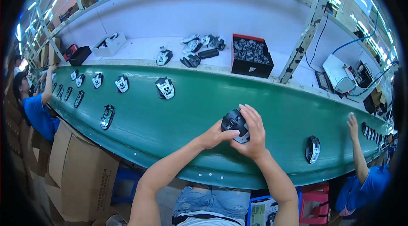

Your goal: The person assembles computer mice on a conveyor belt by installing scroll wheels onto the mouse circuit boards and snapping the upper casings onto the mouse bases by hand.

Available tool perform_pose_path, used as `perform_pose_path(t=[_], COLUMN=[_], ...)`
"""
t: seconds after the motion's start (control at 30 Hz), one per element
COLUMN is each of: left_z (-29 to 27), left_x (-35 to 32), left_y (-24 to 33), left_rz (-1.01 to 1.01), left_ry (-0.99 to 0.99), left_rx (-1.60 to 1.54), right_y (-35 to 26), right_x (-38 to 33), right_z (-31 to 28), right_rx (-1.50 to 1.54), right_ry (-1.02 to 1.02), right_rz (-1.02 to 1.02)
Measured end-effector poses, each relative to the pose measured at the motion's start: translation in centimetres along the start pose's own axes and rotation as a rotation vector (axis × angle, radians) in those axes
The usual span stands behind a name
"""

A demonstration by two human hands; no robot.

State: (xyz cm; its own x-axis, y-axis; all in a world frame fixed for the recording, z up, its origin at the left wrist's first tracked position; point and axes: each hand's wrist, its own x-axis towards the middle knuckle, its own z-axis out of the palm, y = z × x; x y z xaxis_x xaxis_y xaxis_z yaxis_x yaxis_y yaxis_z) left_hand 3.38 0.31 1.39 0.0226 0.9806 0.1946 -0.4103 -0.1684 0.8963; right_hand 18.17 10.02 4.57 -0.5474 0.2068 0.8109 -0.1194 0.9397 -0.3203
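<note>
A computer mouse (pixel 234 123) with a black top shell and a pale lower end is held up over the green conveyor belt (pixel 199 107). My left hand (pixel 216 136) grips its left side, the thumb lying across its lower part. Around its right side wraps my right hand (pixel 254 134), fingers pointing up along the edge. Both hands are closed on it, and its underside is hidden. To the right on the belt lies another mouse part (pixel 313 149), black and pale. Up the belt to the left sits a white-and-black mouse part (pixel 165 88).
Several mouse parts (pixel 121 84) and an open base with a green board (pixel 107 117) lie leftward. On the back shelf stand a black-and-red box (pixel 252 56) of small dark parts and loose shells (pixel 192 44). Co-workers (pixel 38 105) flank both ends; a cardboard box (pixel 83 170) stands lower left.
</note>
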Motion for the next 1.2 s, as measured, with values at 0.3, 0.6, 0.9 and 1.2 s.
perform_pose_path(t=[0.3, 0.6, 0.9, 1.2], left_z=[-1.4, -0.9, 0.3, -0.4], left_x=[-0.7, -0.6, -0.2, -0.8], left_y=[-0.2, -1.7, 0.1, 1.6], left_rz=[-0.137, 0.139, 0.227, 0.289], left_ry=[0.132, 0.125, 0.247, 0.538], left_rx=[-0.429, -0.492, -0.646, 0.194], right_y=[-0.7, -1.7, -4.3, -5.7], right_x=[-0.7, -1.8, -1.9, -1.3], right_z=[-0.4, 1.6, 3.0, 2.8], right_rx=[0.236, 0.173, 0.042, 0.217], right_ry=[-0.035, -0.027, -0.036, -0.052], right_rz=[0.258, 0.139, -0.013, 0.207])
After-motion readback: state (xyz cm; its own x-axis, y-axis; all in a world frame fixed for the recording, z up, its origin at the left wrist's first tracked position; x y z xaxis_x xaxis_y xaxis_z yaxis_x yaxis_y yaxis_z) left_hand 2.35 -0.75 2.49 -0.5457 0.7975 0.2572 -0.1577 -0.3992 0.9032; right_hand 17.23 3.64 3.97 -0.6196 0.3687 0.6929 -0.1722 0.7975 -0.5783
